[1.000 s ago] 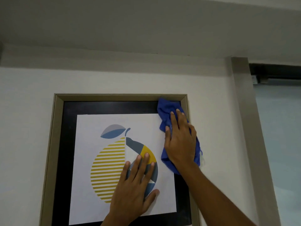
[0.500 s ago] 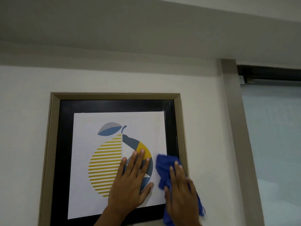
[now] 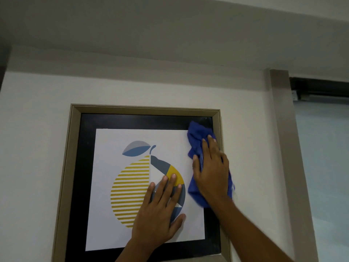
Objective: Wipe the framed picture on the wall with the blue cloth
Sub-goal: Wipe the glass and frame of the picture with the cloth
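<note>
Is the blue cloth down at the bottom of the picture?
No, the right hand presses the blue cloth flat against the upper right part of the framed picture, close to its top corner.

The framed picture [image 3: 136, 167] hung flat on the white wall [image 3: 37, 129]. It had a pale beige moulding, a black mat and a white print of a stylised fruit. The fruit had yellow stripes on its left half, grey, yellow and blue segments on its right, and a grey-blue leaf on top. The blue cloth [image 3: 196, 138] lay bunched against the picture's upper right part. It reached from just under the mat's top right corner down along the right side and covered the print's right edge. The right hand [image 3: 211, 173] pressed it flat to the picture's face.
</note>
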`<state>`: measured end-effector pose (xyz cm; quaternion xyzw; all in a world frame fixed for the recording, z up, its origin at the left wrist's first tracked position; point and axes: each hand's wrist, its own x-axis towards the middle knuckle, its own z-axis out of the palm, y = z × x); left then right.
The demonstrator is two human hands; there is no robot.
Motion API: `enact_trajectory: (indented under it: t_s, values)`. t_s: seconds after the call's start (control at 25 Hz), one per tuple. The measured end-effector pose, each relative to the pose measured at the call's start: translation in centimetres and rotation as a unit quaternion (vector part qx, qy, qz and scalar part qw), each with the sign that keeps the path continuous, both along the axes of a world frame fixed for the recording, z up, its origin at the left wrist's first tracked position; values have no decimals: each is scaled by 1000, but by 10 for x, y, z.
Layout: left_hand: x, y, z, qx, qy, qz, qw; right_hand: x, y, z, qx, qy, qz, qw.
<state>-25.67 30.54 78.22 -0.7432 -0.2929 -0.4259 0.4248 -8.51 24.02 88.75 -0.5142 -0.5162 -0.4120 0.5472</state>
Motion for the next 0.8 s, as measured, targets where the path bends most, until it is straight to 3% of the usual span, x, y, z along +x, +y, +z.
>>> enact_trajectory:
  t_s: [0.08, 0.2, 0.28, 0.36, 0.44, 0.68, 0.8]
  values:
    - [1, -1, 0, -7, 1, -6, 1000, -1, -3, -65, -9, 44, 36, 998]
    - [-1, -3, 1, -19, 4, -9, 1000, -12, -11, -161, -33, 6, 35, 999]
    - [-2, -6, 1, -24, 13, -8, 1000, -12, -16, -184, -45, 44, 66, 996]
    - [-2, -7, 2, -22, 8, -9, 1000, -3, -20, -171, -92, -6, 8, 996]
    - [-3, -8, 3, -17, 10, -6, 1000, 11, -16, -138, -77, -75, -23, 994]
    - [-2, -2, 0, -18, 13, -9, 1000, 12, -5, 41, -8, -70, -56, 996]
    - [-1, 1, 2, -14, 12, -1, 1000, 16, -6, 73, 23, -72, -69, 995]
